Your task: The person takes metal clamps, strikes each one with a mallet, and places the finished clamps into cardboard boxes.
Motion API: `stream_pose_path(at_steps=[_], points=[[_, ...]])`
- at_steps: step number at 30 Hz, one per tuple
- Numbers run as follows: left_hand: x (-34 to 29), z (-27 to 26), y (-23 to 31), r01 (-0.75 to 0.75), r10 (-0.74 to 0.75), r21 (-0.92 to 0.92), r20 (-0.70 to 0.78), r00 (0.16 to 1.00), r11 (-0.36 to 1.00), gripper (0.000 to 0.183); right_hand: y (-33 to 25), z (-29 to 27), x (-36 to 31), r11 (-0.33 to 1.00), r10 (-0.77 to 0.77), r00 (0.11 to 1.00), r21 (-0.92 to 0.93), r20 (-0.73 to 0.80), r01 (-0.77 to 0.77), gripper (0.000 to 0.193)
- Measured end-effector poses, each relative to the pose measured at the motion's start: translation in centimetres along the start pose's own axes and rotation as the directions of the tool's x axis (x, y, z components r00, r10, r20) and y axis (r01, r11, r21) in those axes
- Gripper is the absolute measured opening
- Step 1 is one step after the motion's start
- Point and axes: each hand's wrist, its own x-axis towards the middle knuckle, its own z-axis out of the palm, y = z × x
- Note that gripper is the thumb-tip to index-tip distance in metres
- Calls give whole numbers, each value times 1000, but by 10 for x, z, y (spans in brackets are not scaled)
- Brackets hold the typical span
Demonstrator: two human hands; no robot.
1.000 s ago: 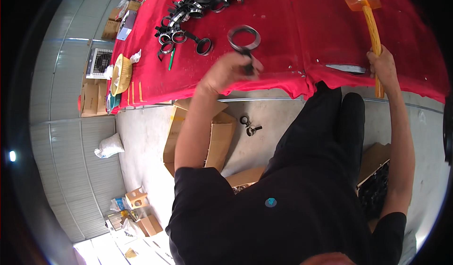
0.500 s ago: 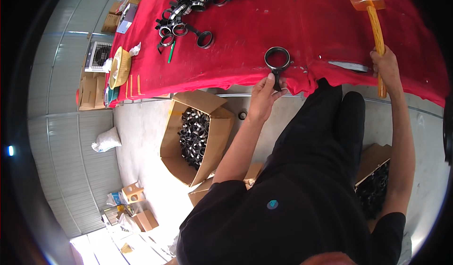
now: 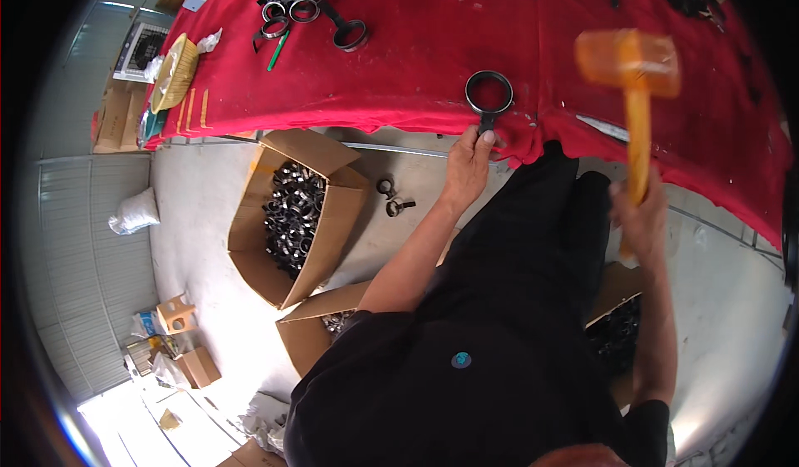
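Note:
Near the front edge of the red-covered table (image 3: 399,76), my left hand (image 3: 468,167) pinches the short black handle of a ring-shaped clamp (image 3: 487,120). Its round black ring, with a thin pale inner edge, points away from me over the cloth. My right hand (image 3: 644,217) is wrapped round the wooden handle of a mallet (image 3: 638,130). The mallet's translucent amber head is raised to the right of the ring, apart from it, and blurred by motion.
Similar rings (image 3: 304,9) lie piled at the table's far left beside a green pen (image 3: 278,51). A yellow basket (image 3: 175,72) stands at the left edge. Below, an open cardboard box (image 3: 329,226) holds many rings; two loose rings (image 3: 395,206) lie on the floor.
The mallet has swung left and nearer to the ring, with my right hand moving left and toward me. My left hand keeps its hold on the ring-shaped clamp. The whole view has shifted.

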Motion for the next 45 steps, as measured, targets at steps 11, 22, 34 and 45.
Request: stream_pose_path(at_steps=[11, 22, 34, 45], points=[[-4, 8, 12, 10, -3, 59, -115, 993, 998, 39, -37, 25, -23, 935, -271, 957, -262, -102, 237, 29], [-5, 4, 6, 59, -55, 37, -108, 993, 998, 39, -113, 26, -5, 827, -349, 937, -470, 2, 309, 22], [-1, 3, 14, 55, -46, 70, -128, 991, 996, 33, -145, 46, 19, 671, -327, 912, -619, 246, 408, 21], [-2, 5, 22, 85, -74, 130, -86, 994, 988, 31, -134, 36, 68, 581, -193, 898, -691, 395, 429, 23]])
